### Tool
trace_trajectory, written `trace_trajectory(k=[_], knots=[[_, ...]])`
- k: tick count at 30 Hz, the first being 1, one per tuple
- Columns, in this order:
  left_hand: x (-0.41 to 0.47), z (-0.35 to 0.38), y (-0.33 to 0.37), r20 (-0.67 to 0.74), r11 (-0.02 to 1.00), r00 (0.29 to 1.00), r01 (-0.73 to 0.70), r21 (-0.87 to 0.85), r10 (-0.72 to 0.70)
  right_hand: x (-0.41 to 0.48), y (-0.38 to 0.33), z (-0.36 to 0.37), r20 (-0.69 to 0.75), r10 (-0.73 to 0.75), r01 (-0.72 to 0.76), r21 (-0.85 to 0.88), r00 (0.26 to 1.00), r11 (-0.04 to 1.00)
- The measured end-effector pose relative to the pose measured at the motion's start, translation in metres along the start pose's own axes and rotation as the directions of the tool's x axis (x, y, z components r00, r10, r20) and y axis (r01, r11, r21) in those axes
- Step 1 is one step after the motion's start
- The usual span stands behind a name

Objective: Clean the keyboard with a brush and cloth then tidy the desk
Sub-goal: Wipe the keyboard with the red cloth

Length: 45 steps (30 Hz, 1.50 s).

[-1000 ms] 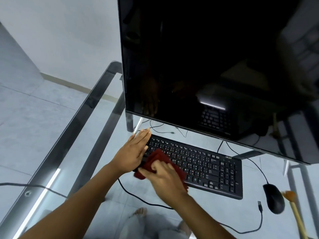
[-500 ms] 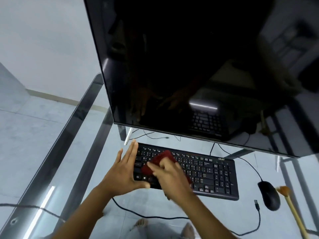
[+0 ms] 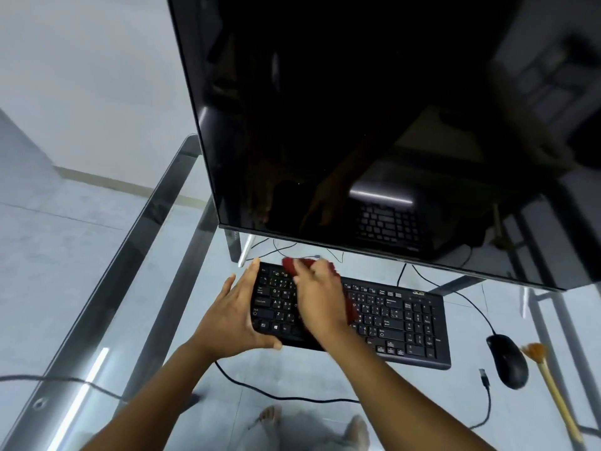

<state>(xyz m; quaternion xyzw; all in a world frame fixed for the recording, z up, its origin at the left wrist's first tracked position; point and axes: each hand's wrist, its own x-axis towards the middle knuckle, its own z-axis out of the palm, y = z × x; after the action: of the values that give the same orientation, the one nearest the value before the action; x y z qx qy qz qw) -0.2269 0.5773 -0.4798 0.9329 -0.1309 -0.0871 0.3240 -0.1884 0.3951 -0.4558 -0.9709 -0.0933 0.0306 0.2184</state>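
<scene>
A black keyboard (image 3: 393, 317) lies on the glass desk (image 3: 136, 288) below a large dark monitor (image 3: 374, 125). My left hand (image 3: 234, 314) holds the keyboard's left end, fingers along the side and thumb under the front edge. My right hand (image 3: 320, 301) presses a dark red cloth (image 3: 349, 304) onto the keys near the upper left part of the keyboard; the cloth sticks out beyond the fingertips and at the hand's right side. A wooden-handled brush (image 3: 549, 385) with orange bristles lies on the desk at the far right.
A black mouse (image 3: 507, 359) sits right of the keyboard, its cable running behind the monitor. A loose black cable with a USB plug (image 3: 484, 379) curls along the desk's front. The metal desk frame (image 3: 97, 304) runs along the left. Bare feet show through the glass.
My right hand has swept the cloth from the keyboard's lower left toward its top edge. My left hand has slid to clasp the keyboard's left end. The camera has shifted.
</scene>
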Motion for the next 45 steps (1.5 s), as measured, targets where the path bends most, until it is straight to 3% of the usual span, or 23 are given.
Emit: trace_trajectory(k=[3,4,5,8,10,13,15,17,19,22,24,26,29,31,33,34,35,37,39,41,43,44,45], knots=[[-0.001,0.000,0.000,0.003,1.000,1.000,-0.007,0.001,0.007,-0.018,-0.019,0.001,0.171,-0.332,0.337,0.003,0.927,0.942],[0.000,-0.001,0.001,0.004,1.000,1.000,-0.011,-0.004,0.011,-0.015,-0.019,-0.007,0.198,-0.338,0.338,0.031,0.920,0.940],[0.001,-0.002,0.003,0.005,1.000,1.000,-0.011,-0.012,0.011,-0.009,-0.008,-0.008,0.130,-0.293,0.293,0.022,0.947,0.956],[0.001,-0.004,0.005,0.009,0.999,1.000,0.011,-0.033,-0.011,0.010,0.010,-0.011,-0.088,0.045,-0.056,-0.121,0.995,0.991],[-0.001,-0.004,0.005,0.000,1.000,1.000,0.011,-0.025,-0.011,0.001,-0.006,-0.001,-0.071,-0.005,-0.004,-0.123,0.997,0.992],[-0.001,-0.003,0.004,0.001,1.000,1.000,0.002,-0.009,-0.002,-0.018,-0.025,0.011,0.139,-0.321,0.335,-0.095,0.937,0.937],[0.000,-0.005,0.006,0.007,1.000,1.000,0.007,-0.016,-0.007,-0.006,-0.012,-0.006,0.064,-0.296,0.301,-0.099,0.953,0.948],[0.000,-0.006,0.006,0.006,0.999,1.000,0.018,-0.032,-0.018,0.005,0.006,-0.015,-0.044,-0.151,0.139,-0.205,0.988,0.969],[-0.001,-0.005,0.005,-0.003,0.999,1.000,0.023,-0.029,-0.023,0.000,0.004,-0.014,-0.046,-0.049,0.046,-0.082,0.998,0.996],[-0.002,-0.002,0.003,0.004,1.000,1.000,0.015,-0.009,-0.015,-0.025,-0.016,-0.017,0.182,-0.276,0.282,-0.010,0.944,0.959],[0.000,-0.003,0.002,0.012,1.000,1.000,0.005,-0.003,-0.005,-0.031,-0.002,-0.022,0.220,-0.358,0.378,-0.055,0.907,0.924],[0.001,-0.005,0.004,0.019,1.000,1.000,0.014,-0.022,-0.014,-0.025,0.031,-0.029,0.117,-0.152,0.150,0.019,0.982,0.988],[0.001,-0.005,0.004,0.020,1.000,1.000,0.016,-0.016,-0.015,-0.026,0.043,-0.023,-0.084,-0.056,0.052,-0.056,0.995,0.997],[0.000,-0.004,0.003,0.020,1.000,1.000,0.007,0.003,-0.007,-0.036,0.025,-0.012,0.063,-0.251,0.253,-0.035,0.966,0.967],[0.001,-0.004,0.004,0.029,1.000,1.000,0.002,0.021,-0.002,-0.046,0.019,-0.005,0.200,-0.460,0.469,0.006,0.865,0.883],[0.002,-0.004,0.005,0.030,1.000,1.000,0.003,0.021,-0.004,-0.041,0.026,-0.011,0.194,-0.461,0.468,0.014,0.866,0.884],[0.002,-0.005,0.006,0.033,1.000,0.999,0.007,0.012,-0.007,-0.035,0.034,-0.017,0.148,-0.412,0.411,0.036,0.899,0.911],[0.001,-0.007,0.008,0.040,1.000,0.999,0.014,-0.011,-0.014,-0.024,0.053,-0.028,0.028,-0.145,0.147,-0.090,0.989,0.985],[-0.001,-0.007,0.008,0.035,1.000,0.999,0.018,-0.011,-0.017,-0.023,0.048,-0.036,-0.059,0.018,-0.024,-0.107,0.998,0.994],[-0.002,-0.006,0.007,0.028,1.000,0.999,0.017,0.003,-0.018,-0.037,0.021,-0.033,0.083,-0.127,0.127,-0.001,0.989,0.992],[-0.002,-0.005,0.006,0.029,1.000,1.000,0.006,0.021,-0.007,-0.054,0.001,-0.032,0.253,-0.265,0.284,-0.043,0.931,0.958],[-0.001,-0.005,0.006,0.032,1.000,0.999,0.002,0.027,-0.002,-0.058,-0.002,-0.034,0.281,-0.321,0.354,-0.075,0.905,0.932],[-0.001,-0.006,0.007,0.035,1.000,0.999,0.002,0.027,-0.003,-0.059,0.006,-0.037,0.242,-0.305,0.327,-0.055,0.921,0.944]])
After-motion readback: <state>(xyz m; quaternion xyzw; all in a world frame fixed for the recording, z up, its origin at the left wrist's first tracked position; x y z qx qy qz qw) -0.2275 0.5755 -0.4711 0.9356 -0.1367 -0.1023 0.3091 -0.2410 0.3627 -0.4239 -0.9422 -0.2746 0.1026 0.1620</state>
